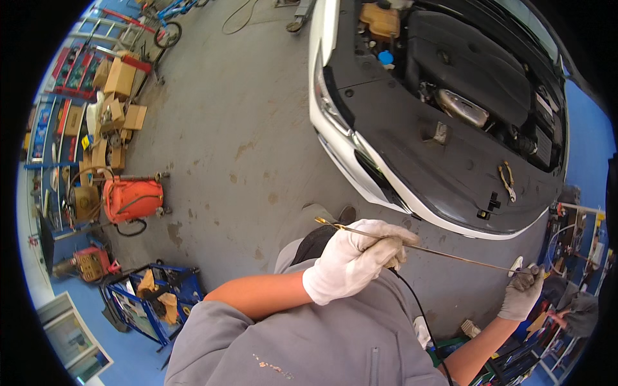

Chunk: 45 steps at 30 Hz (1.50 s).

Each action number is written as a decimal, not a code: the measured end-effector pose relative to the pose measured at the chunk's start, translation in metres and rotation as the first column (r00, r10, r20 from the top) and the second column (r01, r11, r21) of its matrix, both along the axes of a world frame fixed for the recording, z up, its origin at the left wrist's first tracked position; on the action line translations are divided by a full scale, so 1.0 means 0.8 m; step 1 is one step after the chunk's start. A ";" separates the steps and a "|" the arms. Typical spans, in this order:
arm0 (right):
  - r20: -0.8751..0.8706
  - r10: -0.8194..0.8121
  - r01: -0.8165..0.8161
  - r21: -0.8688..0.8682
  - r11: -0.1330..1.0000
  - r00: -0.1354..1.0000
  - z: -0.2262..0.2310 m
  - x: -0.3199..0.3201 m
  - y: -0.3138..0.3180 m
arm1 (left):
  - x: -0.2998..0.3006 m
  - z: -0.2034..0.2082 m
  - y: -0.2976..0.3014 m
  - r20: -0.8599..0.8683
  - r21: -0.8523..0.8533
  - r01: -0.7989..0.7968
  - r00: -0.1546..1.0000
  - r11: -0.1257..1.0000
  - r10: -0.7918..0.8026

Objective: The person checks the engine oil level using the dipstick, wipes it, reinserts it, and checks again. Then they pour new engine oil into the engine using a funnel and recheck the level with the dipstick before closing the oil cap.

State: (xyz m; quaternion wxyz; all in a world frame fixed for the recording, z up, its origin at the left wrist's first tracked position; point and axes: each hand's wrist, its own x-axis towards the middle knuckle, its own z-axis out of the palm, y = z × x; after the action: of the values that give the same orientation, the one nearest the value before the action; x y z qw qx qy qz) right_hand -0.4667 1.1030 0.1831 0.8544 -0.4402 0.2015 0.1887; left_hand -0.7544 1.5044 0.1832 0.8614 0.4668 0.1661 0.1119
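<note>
A long, thin metal dipstick (460, 258) with a golden-yellow end (329, 223) runs across in front of me. My left hand (356, 257), in a white glove with dirty fingertips, is closed around it near that yellow end. Farther right, my right hand (524, 291), in a greyer glove, pinches its other end. A small white piece (515, 265) shows beside the right fingers; what it is I cannot make out. Beyond my hands, the white car (393, 180) has its engine bay exposed, with a black engine cover (467, 55) inside.
Pliers (507, 181) and a small black bracket (490, 206) lie on the car's front panel. On the left stand an orange-red tank (132, 198), cardboard boxes (120, 77) and a blue metal cart (151, 302). A black cable (418, 302) hangs by my body. Tool racks (579, 244) stand at right.
</note>
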 end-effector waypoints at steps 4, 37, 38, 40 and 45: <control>-0.009 -0.140 0.138 -0.115 0.984 0.990 -0.025 -0.010 -0.025 | 0.048 0.004 -0.005 -0.049 0.050 0.098 0.994 0.994 -0.096; 0.535 -0.361 0.514 -0.165 0.842 0.764 -0.032 0.136 0.226 | 0.861 -0.208 0.157 -0.054 -0.235 0.368 0.919 0.900 -0.390; 0.560 -0.308 0.521 -0.270 0.810 0.769 -0.025 0.155 0.238 | 0.875 -0.219 0.160 -0.044 -0.260 0.327 0.936 0.908 -0.350; 0.586 -0.194 0.524 -0.469 0.711 0.787 -0.006 0.191 0.258 | 0.898 -0.241 0.173 -0.041 -0.297 0.306 0.942 0.905 -0.332; 0.487 0.000 0.267 -0.480 0.836 0.874 0.044 0.265 0.274 | 0.931 -0.283 0.189 -0.095 -0.326 0.232 0.957 0.917 -0.275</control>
State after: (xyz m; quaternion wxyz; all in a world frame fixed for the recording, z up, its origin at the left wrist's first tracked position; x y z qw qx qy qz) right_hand -0.2545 1.3222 0.2184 0.7322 -0.6763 0.0651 -0.0484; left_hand -0.0096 1.6557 -0.0435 0.9176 0.3495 0.1790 -0.0611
